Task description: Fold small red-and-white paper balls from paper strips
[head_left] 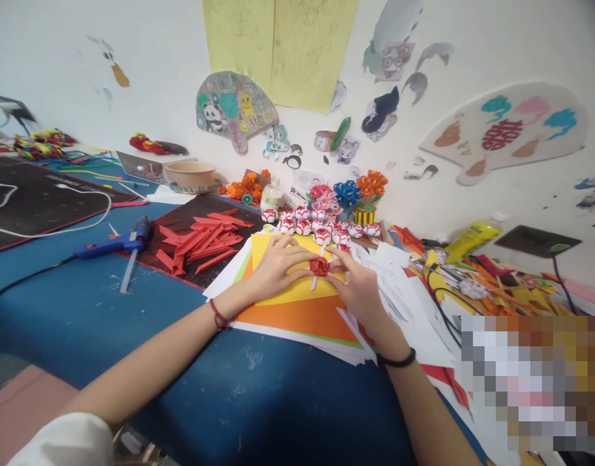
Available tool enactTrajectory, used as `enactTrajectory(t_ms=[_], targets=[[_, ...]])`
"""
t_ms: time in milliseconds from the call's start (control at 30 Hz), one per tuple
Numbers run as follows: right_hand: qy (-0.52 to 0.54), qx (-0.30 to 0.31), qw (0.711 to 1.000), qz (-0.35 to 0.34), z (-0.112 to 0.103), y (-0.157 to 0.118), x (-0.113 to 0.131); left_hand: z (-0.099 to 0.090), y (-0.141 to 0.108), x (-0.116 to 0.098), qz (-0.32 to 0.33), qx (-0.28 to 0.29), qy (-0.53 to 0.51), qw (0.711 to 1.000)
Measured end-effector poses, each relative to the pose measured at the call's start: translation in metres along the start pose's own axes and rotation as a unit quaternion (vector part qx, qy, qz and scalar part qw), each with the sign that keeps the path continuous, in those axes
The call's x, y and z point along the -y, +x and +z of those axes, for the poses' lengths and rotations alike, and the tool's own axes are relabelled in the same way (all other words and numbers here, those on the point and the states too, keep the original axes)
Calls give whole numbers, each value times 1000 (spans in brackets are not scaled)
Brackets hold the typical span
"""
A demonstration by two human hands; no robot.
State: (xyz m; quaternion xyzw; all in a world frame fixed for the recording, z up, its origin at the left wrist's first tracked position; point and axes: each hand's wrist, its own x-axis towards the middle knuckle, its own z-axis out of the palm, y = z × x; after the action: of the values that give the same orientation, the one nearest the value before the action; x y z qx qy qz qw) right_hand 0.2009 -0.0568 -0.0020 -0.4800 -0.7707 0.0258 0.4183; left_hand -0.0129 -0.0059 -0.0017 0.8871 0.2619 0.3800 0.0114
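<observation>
A small red paper flower (319, 266) with white strips sticking out above and below is held between both hands, over yellow paper (282, 288) on an orange sheet (297, 317). My left hand (280, 266) pinches its left side with thumb and fingers. On the right side, the fingertips of my right hand (353, 281) close on it. Just behind the hands stand several red-and-white paper flowers (303, 226).
Folded red strips (200, 239) lie on a dark mat to the left, beside a blue glue gun (107, 246). A bowl (190, 176) stands behind them. Paper scraps (511, 291) and a yellow bottle (476, 236) are at the right.
</observation>
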Motion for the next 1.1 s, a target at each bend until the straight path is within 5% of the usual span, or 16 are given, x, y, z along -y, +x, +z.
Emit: enactTrajectory(t_ms=[200, 400, 1100], targets=[[-7, -23, 999, 30, 2, -2, 4, 0, 1, -1, -7, 10, 12, 1000], [-57, -100, 993, 27, 0, -2, 10, -7, 2, -10, -8, -85, 65, 994], [-42, -113, 992, 30, 12, -3, 34, 2, -2, -20, 22, -67, 247, 966]])
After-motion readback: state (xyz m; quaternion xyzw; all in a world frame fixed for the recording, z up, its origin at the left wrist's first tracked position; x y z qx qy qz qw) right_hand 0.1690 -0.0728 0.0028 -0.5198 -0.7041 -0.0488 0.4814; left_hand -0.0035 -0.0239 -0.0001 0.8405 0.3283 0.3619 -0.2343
